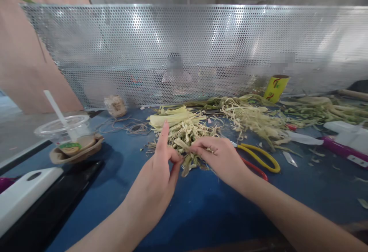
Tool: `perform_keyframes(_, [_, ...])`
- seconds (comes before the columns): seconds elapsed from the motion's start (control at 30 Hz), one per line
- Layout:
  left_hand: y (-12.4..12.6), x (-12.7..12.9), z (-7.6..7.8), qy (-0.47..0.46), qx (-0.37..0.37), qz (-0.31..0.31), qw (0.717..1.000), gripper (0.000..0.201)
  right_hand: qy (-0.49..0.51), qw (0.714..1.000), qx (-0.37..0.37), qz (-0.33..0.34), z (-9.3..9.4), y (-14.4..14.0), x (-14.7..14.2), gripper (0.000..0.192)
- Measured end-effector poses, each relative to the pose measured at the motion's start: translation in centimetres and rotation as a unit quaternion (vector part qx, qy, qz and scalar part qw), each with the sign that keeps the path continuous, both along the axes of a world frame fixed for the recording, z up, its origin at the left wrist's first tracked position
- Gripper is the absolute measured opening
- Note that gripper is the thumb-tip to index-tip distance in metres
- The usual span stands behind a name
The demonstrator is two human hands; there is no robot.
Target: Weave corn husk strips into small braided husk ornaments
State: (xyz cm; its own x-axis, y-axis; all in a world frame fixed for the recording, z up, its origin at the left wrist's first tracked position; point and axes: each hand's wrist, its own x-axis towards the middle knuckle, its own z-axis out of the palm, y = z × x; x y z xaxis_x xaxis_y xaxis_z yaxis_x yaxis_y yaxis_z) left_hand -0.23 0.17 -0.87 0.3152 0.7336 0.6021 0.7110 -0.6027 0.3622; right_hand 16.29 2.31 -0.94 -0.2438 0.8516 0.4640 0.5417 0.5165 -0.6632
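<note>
You had both hands on one pale green-tan dried leaf strip (186, 159), at the near edge of the heap of cut straw-coloured leaf strips (189, 131) mid-bench. Your left hand (162, 175) pinched the strip's end betw. thumb & middle finger, index finger sticking straight up, free. Your right hand (220, 158) was curled over the strip's other part, fingertips closed on it, palm down.

Judging by that, you were mid-step on working a single strip, prob. twisting or splitting it; can't tell which, the fingers hid the contact. The next move would've called for a steady two-point pinch w/ even tension, since a dry strip likely tears if jerked.

Just right of your right hand lay yellow-and-red-handled scissors (260, 160) on the blue bench top (201, 202), not touched. A clear plastic cup w/ straw (64, 129) stood well apart to the left; a yellow roll (276, 88) by the perforated metal screen (184, 48).
</note>
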Motion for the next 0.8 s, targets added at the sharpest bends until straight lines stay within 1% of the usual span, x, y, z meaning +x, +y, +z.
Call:
perform_keyframes(0.07, [0.0, 0.1, 0.0, 0.019, 0.028, -0.008, 0.999, 0.072, 0.008, 1.000, -0.007, -0.007, 0.0, 0.0, 0.0, 0.026])
perform_keyframes(0.1, [0.0, 0.1, 0.0, 0.022, 0.031, -0.012, 0.999, 0.071, 0.012, 1.000, -0.004, -0.007, 0.0, 0.0, 0.0, 0.026])
perform_keyframes(0.27, [-0.1, 0.0, 0.3, 0.021, -0.014, -0.032, 0.999, 0.063, 0.028, 1.000, 0.007, -0.006, -0.2, 0.1, -0.3, 0.027])
perform_keyframes(0.43, [-0.3, -0.1, 0.3, 0.017, -0.028, -0.033, 0.999, 0.052, 0.037, 0.999, -0.005, -0.009, -0.2, 0.1, -0.3, 0.028])
perform_keyframes(0.5, [-0.1, -0.2, 0.1, 0.007, -0.040, -0.036, 0.999, 0.049, 0.040, 0.999, -0.012, -0.009, -0.2, 0.2, -0.2, 0.027])
perform_keyframes(0.57, [0.4, -0.5, 0.0, -0.009, -0.070, -0.027, 0.997, 0.047, 0.037, 0.999, -0.022, 0.000, -0.1, 0.4, 0.0, 0.028])
perform_keyframes(0.63, [1.1, -0.8, -0.1, -0.040, -0.126, -0.012, 0.991, 0.050, 0.030, 0.999, -0.038, 0.013, 0.0, 0.6, 0.2, 0.029])
perform_keyframes(0.7, [1.6, -1.0, -0.1, -0.086, -0.179, 0.000, 0.980, 0.059, 0.024, 0.998, -0.058, 0.018, 0.1, 0.9, 0.4, 0.027])
perform_keyframes(0.73, [1.8, -1.1, -0.1, -0.112, -0.190, 0.005, 0.975, 0.066, 0.023, 0.997, -0.066, 0.014, 0.1, 1.0, 0.5, 0.027])
perform_keyframes(0.8, [1.7, -1.2, 0.1, -0.154, -0.178, 0.020, 0.972, 0.076, 0.019, 0.997, -0.073, 0.000, 0.0, 1.1, 0.5, 0.026])
